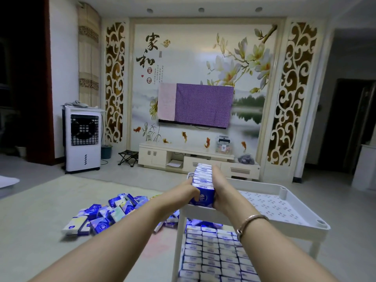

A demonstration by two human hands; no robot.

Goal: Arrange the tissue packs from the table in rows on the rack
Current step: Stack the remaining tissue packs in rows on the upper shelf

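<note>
A row of packs (202, 180) is being squared on the rack's (284, 218) top tray, clamped between left hand (184, 193) and right hand (220, 197); lower shelf is filled, so next more packs must be fetched from the pile (105, 212).
</note>
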